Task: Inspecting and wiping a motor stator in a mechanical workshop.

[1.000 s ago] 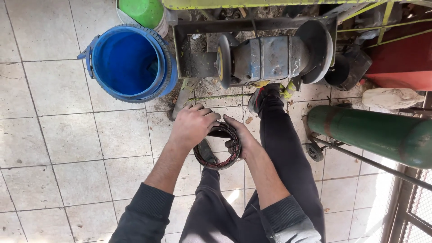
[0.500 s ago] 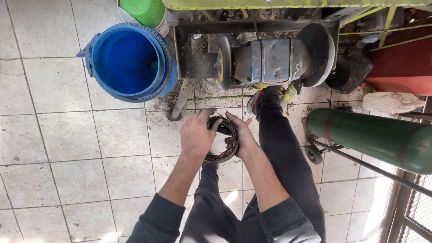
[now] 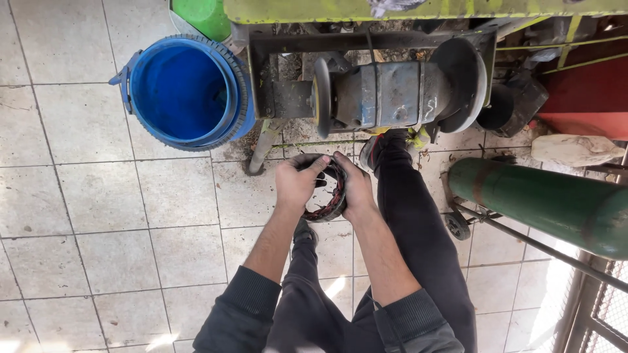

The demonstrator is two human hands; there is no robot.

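Two hands, the left hand (image 3: 296, 185) and right hand (image 3: 355, 191), grip a dark ring (image 3: 329, 208) above the tiled floor (image 3: 98, 196); it looks hard and heavy, best held by its rim.

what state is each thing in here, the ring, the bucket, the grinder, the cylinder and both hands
wound ring: held up between both hands, off the floor
left hand: closed on the ring's left side
right hand: closed on the ring's right side
blue bucket: upright, open, looks empty
bench grinder: mounted on its stand; spinning or not, cannot tell
green gas cylinder: lying on its side
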